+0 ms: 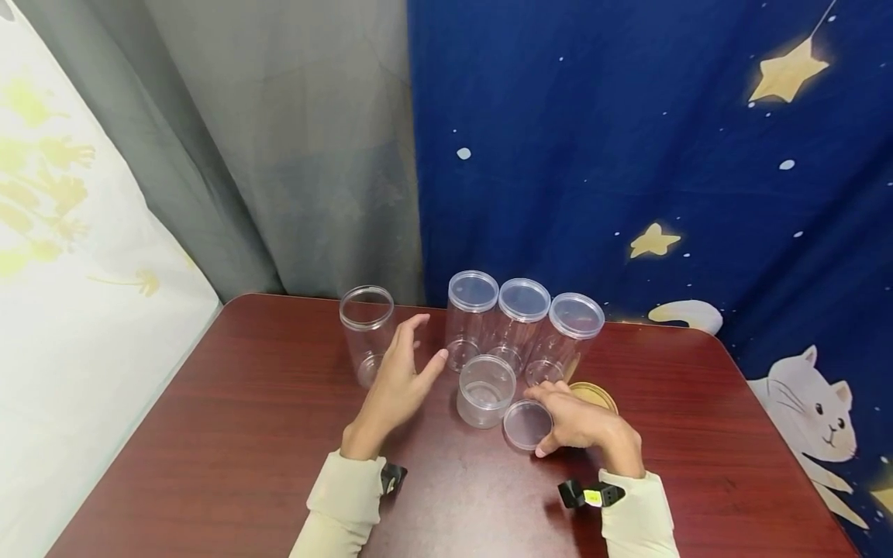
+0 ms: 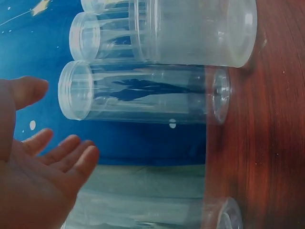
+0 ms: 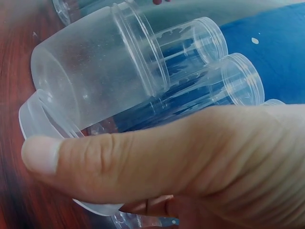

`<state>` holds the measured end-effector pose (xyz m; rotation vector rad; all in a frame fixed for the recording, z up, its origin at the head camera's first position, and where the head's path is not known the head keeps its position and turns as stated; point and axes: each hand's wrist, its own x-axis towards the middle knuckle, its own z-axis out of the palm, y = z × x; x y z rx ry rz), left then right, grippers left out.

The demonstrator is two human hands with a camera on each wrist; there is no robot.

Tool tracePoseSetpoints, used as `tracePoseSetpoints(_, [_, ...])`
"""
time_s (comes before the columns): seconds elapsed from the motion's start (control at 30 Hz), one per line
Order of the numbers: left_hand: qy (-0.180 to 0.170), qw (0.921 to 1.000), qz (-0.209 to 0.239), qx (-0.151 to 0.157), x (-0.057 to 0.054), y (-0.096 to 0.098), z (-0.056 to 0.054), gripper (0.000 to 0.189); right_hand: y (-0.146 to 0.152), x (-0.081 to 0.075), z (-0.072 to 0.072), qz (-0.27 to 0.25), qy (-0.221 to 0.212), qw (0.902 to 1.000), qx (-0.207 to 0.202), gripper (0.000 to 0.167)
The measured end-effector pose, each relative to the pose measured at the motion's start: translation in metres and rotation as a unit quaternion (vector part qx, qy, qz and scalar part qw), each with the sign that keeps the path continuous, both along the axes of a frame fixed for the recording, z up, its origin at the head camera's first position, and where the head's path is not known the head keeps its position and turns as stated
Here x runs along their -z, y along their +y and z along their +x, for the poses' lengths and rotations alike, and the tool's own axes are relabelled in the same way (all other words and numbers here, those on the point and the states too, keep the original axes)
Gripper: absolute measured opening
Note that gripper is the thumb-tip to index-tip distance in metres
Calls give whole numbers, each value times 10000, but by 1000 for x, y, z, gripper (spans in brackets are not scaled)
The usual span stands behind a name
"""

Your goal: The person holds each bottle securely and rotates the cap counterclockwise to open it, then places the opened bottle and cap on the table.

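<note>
My right hand (image 1: 582,422) pinches a clear round plastic lid (image 1: 528,425) between thumb and fingers, low over the table. Beside that lid stands a short, wide, frosted jar (image 1: 481,407); in the right wrist view the lid (image 3: 35,117) overlaps the jar's base (image 3: 86,71). My left hand (image 1: 398,380) hovers with fingers spread and holds nothing. Just left of it a tall clear jar (image 1: 366,341) stands upright, partly hidden by the hand. In the left wrist view the left palm (image 2: 38,181) faces the row of tall jars (image 2: 147,93).
Three tall clear jars with translucent lids (image 1: 473,293) (image 1: 524,301) (image 1: 576,316) stand in a row at the back. A gold round lid (image 1: 595,395) lies behind my right hand. The brown table (image 1: 230,434) meets grey and blue curtains (image 1: 530,155) at its far edge.
</note>
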<state>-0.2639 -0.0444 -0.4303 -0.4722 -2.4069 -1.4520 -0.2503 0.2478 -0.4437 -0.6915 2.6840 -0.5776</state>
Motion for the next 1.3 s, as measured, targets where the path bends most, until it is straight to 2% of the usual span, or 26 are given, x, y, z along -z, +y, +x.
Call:
tracePoseSetpoints(0.1, [-235,9997,-33,86,0,3,-7,62,-1,0,0,83,-43,9999,73,81])
tracePoseSetpoints(0.27, [-590,9981,-34,147,7,10,-23,68,-2,2,0,157,-89,9998,104,80])
tracePoseSetpoints(0.6, [-933,9954,188,70,26,25,-46,81,0,9,2,131,-30,9999,40,77])
tracePoseSetpoints(0.8, [-939,9953,223,73,29,29,-61,84,0,11,0,166,14,9999,15,74])
tracePoseSetpoints(0.97, [-1121,9928,340,242,29,32,-68,87,-3,12,0,198,-28,9998,65,73])
tracePoseSetpoints(1.13, [-1281,9887,627,470,30,36,-70,95,-6,11,1,257,1,9996,141,70])
tracePoseSetpoints(1.3, [-1327,9887,599,364,32,42,-71,104,-10,12,2,391,115,9989,236,72])
